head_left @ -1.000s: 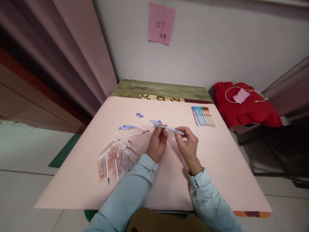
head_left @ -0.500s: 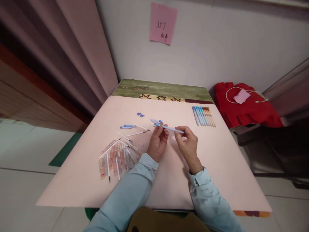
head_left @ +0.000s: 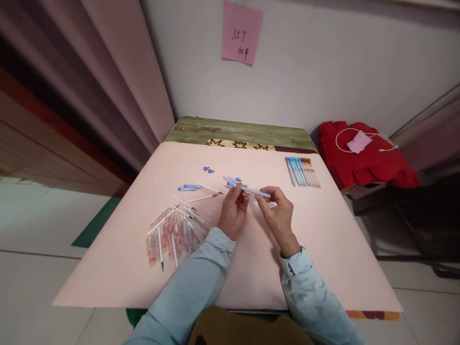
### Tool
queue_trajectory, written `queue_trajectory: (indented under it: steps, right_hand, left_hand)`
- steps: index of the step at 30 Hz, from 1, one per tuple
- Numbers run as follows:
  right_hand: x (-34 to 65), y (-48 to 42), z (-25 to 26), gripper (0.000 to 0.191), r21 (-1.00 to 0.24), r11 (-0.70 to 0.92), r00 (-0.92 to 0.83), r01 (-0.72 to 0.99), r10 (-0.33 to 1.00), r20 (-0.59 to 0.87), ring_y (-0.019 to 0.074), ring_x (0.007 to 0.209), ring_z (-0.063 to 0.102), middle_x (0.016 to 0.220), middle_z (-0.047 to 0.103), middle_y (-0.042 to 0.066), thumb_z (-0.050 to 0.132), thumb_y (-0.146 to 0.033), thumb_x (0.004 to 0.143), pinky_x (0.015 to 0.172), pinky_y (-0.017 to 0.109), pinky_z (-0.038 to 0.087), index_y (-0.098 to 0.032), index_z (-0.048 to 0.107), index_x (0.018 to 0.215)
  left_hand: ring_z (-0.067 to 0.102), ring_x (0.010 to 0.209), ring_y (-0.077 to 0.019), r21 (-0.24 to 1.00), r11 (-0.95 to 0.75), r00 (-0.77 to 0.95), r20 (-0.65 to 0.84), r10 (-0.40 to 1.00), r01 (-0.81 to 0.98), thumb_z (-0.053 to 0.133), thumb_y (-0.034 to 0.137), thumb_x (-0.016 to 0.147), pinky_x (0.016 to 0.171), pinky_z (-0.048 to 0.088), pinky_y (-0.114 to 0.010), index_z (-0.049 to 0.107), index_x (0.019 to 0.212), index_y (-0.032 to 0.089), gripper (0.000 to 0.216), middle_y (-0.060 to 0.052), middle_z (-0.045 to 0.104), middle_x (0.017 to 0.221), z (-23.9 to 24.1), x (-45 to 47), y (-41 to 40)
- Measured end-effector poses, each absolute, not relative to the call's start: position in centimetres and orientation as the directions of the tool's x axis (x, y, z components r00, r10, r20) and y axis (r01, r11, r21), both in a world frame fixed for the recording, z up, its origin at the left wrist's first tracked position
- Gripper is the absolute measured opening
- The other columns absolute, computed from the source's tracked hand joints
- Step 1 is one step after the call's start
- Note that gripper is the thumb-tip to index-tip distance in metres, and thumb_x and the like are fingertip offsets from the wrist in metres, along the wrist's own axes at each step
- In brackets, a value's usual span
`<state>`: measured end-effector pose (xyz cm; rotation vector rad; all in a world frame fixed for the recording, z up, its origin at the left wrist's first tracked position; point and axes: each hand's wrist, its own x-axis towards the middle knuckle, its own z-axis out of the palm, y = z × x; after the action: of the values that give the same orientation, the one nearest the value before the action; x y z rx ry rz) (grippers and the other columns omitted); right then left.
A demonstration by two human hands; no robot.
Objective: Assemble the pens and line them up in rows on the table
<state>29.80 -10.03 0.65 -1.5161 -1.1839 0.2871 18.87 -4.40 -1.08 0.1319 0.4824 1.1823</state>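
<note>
Between my two hands I hold a light blue pen [head_left: 254,191], lying nearly level above the table. My left hand [head_left: 233,213] is closed around its bluer end, with thumb and fingers pinched together. My right hand [head_left: 281,214] pinches the pale barrel near the other end. Just beyond my left fingertips lie a pale blue pen barrel [head_left: 227,179] and a small dark blue cap [head_left: 238,179]. Two more blue caps [head_left: 208,170] rest farther left. Nearer to me are two short blue pen parts [head_left: 188,187] beside white refills [head_left: 201,199].
Clear, pink-patterned pieces [head_left: 168,237] with several refills over them are heaped on the left of the pink-covered table [head_left: 118,268]. A neat row of blue and brown pens [head_left: 301,172] lies at the back right. A red cloth [head_left: 362,163] with a cable sits beside the table.
The right hand has shifted very slightly left with its end of the pen. The whole view has moved a little; the things on the table lie as before.
</note>
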Motion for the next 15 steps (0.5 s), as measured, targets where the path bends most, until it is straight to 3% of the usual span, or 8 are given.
queue_trajectory:
  steps: [5, 9, 12, 15]
  right_hand:
    - [30.3, -10.1, 0.9, 0.021, -0.840, 0.099, 0.504, 0.533, 0.761, 0.409, 0.0136, 0.063, 0.057, 0.075, 0.065, -0.001, 0.065, -0.041, 0.084, 0.059, 0.025, 0.045, -0.020, 0.065, 0.083]
    - [31.6, -9.7, 0.1, 0.030, -0.815, -0.106, 0.596, 0.570, 0.736, 0.322, 0.0144, 0.059, 0.055, 0.066, 0.062, -0.002, 0.062, -0.049, 0.086, 0.059, 0.027, 0.040, -0.020, 0.068, 0.082]
    - [32.4, -9.4, -0.7, 0.025, -0.688, -0.239, 0.526, 0.686, 0.816, 0.242, 0.0166, 0.064, 0.057, 0.072, 0.065, 0.001, 0.065, -0.045, 0.083, 0.059, 0.028, 0.036, -0.022, 0.072, 0.079]
    - [32.7, -9.4, -1.3, 0.020, -0.562, -0.269, 0.446, 0.782, 0.871, 0.205, 0.0177, 0.069, 0.058, 0.080, 0.067, 0.003, 0.065, -0.041, 0.082, 0.058, 0.028, 0.033, -0.023, 0.072, 0.077]
  left_hand:
    - [0.061, 0.060, -0.0033, 0.289, 0.387, 0.292, -0.321, 0.901, -0.875, 0.064, 0.012, 0.088, 0.057, 0.051, -0.012, 0.065, 0.088, 0.011, 0.001, -0.002, 0.068, 0.078, -1.0, 18.8, -4.3]
    - [0.063, 0.062, -0.0035, 0.246, 0.443, 0.334, -0.380, 0.863, -0.862, 0.055, 0.008, 0.093, 0.061, 0.054, -0.011, 0.065, 0.087, 0.010, 0.011, -0.004, 0.069, 0.080, -0.9, 19.0, -4.3]
    - [0.066, 0.066, -0.0047, 0.243, 0.518, 0.411, -0.380, 0.829, -0.820, 0.054, 0.004, 0.092, 0.064, 0.055, -0.011, 0.065, 0.087, 0.010, 0.014, -0.005, 0.070, 0.082, -0.7, 19.2, -4.8]
    - [0.065, 0.065, -0.0054, 0.305, 0.601, 0.533, -0.282, 0.798, -0.739, 0.063, 0.005, 0.086, 0.063, 0.055, -0.012, 0.067, 0.087, 0.010, 0.006, -0.005, 0.069, 0.083, -0.5, 19.3, -5.7]
